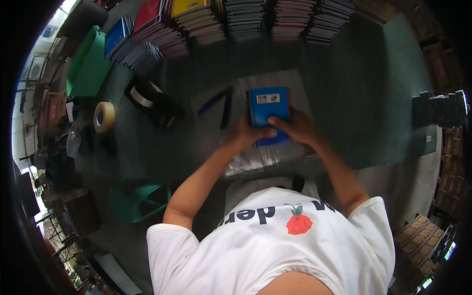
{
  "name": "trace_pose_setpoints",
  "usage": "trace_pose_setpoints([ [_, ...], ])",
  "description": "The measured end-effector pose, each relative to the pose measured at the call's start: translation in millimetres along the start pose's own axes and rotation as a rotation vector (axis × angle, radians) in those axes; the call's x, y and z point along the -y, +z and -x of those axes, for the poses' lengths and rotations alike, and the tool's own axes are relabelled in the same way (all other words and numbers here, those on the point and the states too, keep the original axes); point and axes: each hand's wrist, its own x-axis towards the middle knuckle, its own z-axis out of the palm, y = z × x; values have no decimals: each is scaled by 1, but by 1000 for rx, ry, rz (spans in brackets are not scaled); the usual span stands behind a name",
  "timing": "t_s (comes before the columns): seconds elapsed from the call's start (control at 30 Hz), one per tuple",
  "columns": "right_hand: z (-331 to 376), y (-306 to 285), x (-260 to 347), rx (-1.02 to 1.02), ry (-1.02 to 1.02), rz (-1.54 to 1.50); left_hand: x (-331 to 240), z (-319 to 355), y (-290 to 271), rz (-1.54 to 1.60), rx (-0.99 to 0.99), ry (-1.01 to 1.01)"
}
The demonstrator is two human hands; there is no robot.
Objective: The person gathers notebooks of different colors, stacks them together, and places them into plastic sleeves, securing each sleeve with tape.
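Blue spiral-bound notebook (268, 114) flat on clear plastic sheet (265, 157), desk (344, 98) centre. Left hand (246, 135) and right hand (297, 127) both grip closed on near end. Long axis near-far, spiral on left.

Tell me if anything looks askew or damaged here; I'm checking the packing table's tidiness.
Nothing looks damaged or spilled. Both hands, left hand and right hand, rest on a blue spiral notebook lying squarely on clear plastic wrap. The tape roll stands on edge.
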Motion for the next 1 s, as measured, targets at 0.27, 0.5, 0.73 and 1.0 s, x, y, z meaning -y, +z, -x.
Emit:
trace_pose_setpoints([
  [0.27,-9,-9,7,154,104,225,15,-7,-10,-301,-45,-82],
  [0.5,-1,-1,14,103,107,285,15,16,-15,-379,-163,-181],
  [0.73,-8,6,-4,58,66,298,35,27,-6,-429,-251,46],
  [1.0,-9,-19,-57,-325,-270,336,65,30,-11,-316,-369,-52],
])
